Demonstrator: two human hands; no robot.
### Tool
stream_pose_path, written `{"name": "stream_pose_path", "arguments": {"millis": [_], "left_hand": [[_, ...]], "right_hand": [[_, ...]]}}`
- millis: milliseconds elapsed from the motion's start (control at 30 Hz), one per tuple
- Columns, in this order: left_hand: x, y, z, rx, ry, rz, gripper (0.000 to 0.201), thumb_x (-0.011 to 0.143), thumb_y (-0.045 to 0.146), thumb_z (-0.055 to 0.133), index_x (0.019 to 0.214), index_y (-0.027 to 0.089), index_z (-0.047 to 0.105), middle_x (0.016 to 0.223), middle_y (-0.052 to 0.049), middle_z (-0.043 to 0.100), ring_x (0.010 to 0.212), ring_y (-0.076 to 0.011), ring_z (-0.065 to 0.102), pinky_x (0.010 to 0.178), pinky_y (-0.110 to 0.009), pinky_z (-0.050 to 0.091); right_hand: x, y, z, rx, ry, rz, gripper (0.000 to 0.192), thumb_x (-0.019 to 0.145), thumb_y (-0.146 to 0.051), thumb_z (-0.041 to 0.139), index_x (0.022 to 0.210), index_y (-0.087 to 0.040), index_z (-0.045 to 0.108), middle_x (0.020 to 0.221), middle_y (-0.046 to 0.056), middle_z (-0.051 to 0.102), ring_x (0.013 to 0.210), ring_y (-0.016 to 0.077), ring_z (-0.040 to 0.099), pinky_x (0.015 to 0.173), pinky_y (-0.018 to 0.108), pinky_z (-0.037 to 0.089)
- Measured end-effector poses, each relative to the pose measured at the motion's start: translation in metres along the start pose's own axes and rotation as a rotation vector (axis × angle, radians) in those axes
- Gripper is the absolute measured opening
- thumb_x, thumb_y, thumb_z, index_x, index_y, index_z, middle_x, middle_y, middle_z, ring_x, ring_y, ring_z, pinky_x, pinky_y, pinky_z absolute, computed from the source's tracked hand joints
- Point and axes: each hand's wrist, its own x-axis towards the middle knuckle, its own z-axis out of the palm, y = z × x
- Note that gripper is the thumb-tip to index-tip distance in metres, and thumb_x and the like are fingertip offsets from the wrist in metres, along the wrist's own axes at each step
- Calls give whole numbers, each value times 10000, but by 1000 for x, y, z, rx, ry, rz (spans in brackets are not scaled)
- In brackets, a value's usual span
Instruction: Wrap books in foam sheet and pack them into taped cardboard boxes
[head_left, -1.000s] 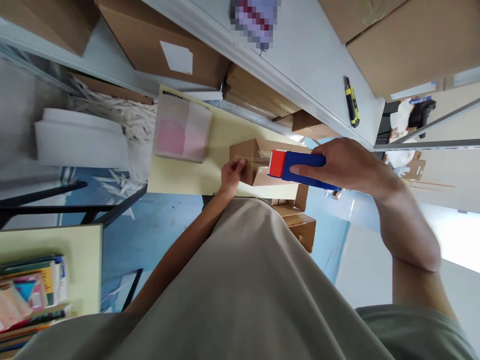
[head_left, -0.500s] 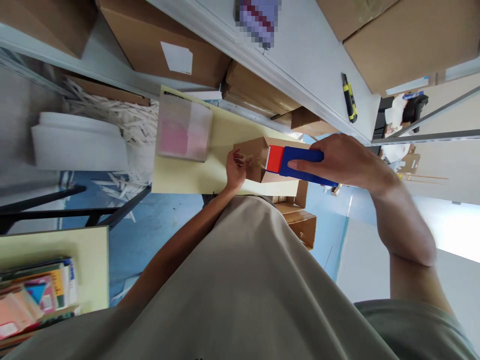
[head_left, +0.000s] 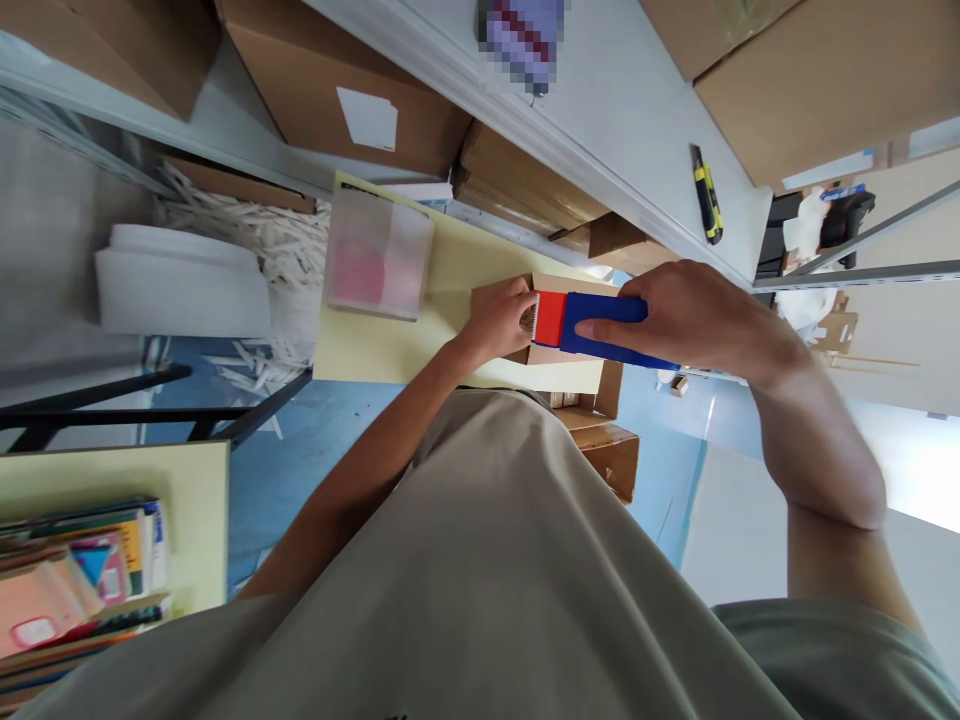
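My right hand point(head_left: 664, 315) is wrapped around a blue and red tape dispenser point(head_left: 600, 325), which lies across a small cardboard box point(head_left: 544, 281). The dispenser's red end with its serrated edge faces left. My left hand point(head_left: 499, 318) is at that edge, over the box's left end, with its fingers curled together. Whatever is between those fingers is hidden. The box rests on a pale yellow table point(head_left: 375, 350). A clear plastic container point(head_left: 379, 255) with something pink in it stands left of my left hand.
Beyond the table runs a white shelf point(head_left: 637, 130) with a yellow and black utility knife point(head_left: 706, 195) and large cardboard boxes point(head_left: 832, 90). Shredded paper point(head_left: 289, 235) lies at the left. Books point(head_left: 97, 570) fill part of a second table at the lower left. Open cartons point(head_left: 611, 460) stand below right.
My left hand has moved right along the box, up to the dispenser's serrated edge, its fingers now curled there. My right hand stays on the dispenser. The view has shifted slightly.
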Motion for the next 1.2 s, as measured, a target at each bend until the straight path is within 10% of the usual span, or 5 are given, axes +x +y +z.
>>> {"name": "stream_pose_path", "arguments": {"millis": [500, 867, 1200], "left_hand": [[-32, -20, 10, 132, 132, -54, 532, 879, 341, 977, 1386, 275, 828, 1176, -45, 639, 1048, -237, 684, 1014, -381, 582], [-49, -21, 24, 219, 255, -46, 504, 962, 289, 907, 1451, 278, 784, 929, 9, 720, 896, -179, 712, 969, -344, 635], [-61, -15, 48, 204, 506, -96, 501, 978, 356, 872, 1448, 237, 749, 1093, -40, 746, 983, -177, 770, 888, -294, 685]], "right_hand": [[24, 72, -15, -165, -169, 132, 733, 982, -889, 664, 707, -209, 668, 591, 27, 563, 634, 169, 553, 652, 389, 383], [66, 166, 26, -4, -269, 11, 769, 915, -980, 640, 815, -224, 741, 680, 43, 652, 702, 217, 616, 683, 375, 404], [21, 111, 21, -193, -21, -238, 728, 995, -894, 611, 921, -199, 816, 760, 106, 692, 868, 326, 726, 761, 404, 446]]}}
